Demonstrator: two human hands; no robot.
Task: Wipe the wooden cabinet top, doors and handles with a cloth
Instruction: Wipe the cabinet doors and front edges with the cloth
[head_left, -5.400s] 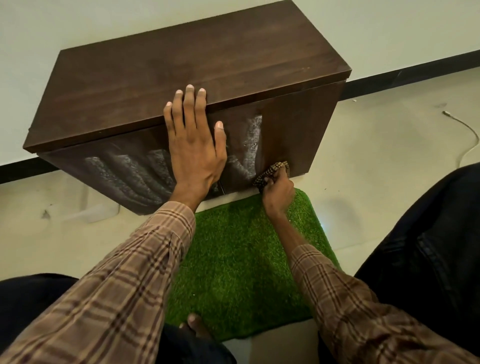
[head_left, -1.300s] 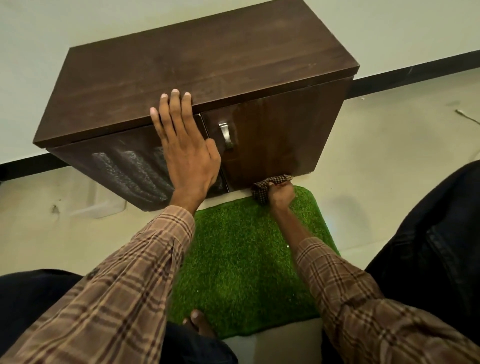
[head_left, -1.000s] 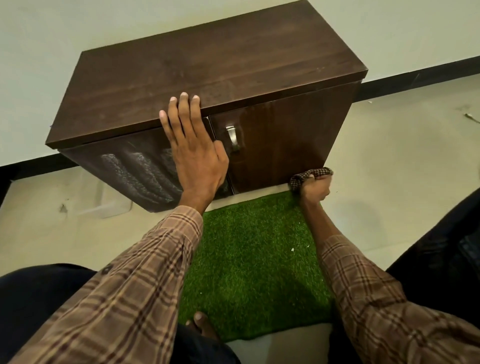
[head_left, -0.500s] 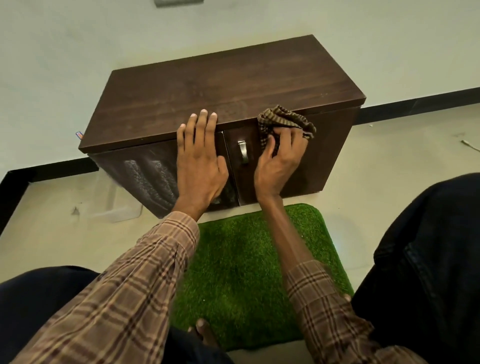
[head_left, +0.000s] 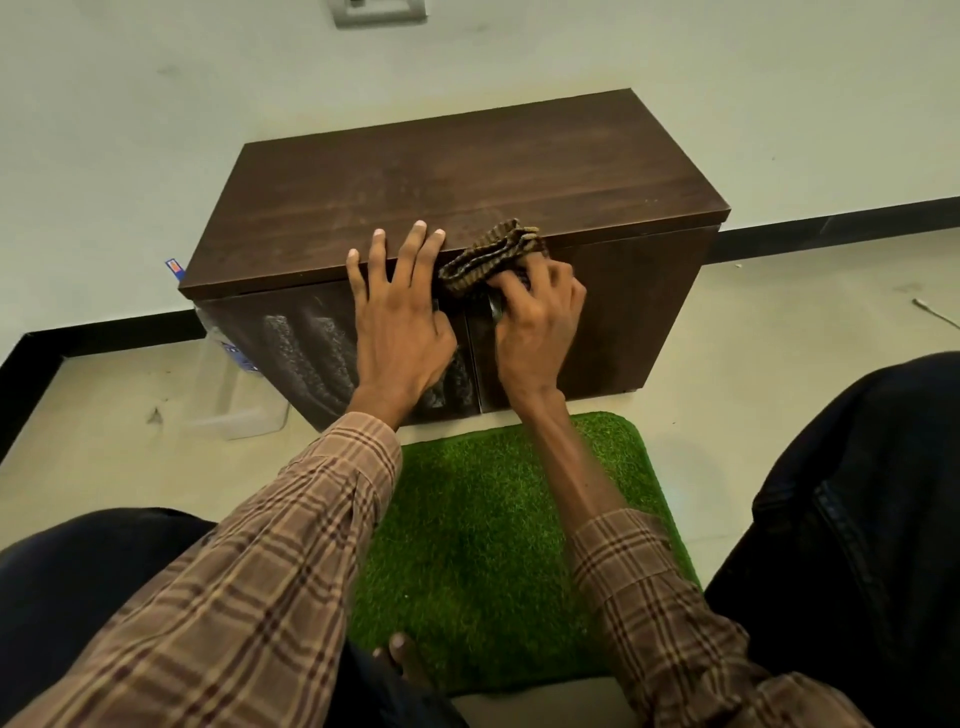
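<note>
The right hand (head_left: 535, 322) grips the bunched cloth (head_left: 491, 252) against the door handle (head_left: 494, 309) of the cabinet (head_left: 467, 171). The left hand (head_left: 400, 322), beside it, lies flat and spread. Risk: hard rubbing may swing the door open.

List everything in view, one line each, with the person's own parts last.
cabinet: one, dark brown wood, against the wall
cloth: one, brown checked, at the right door's top edge
handle: one, metal, mostly hidden under the right hand
grass mat: one, green, on the floor before the cabinet
plastic container: one, clear, left of the cabinet
wall plate: one, grey, top of the wall
left hand: flat on the left door
right hand: grip on the cloth
</note>
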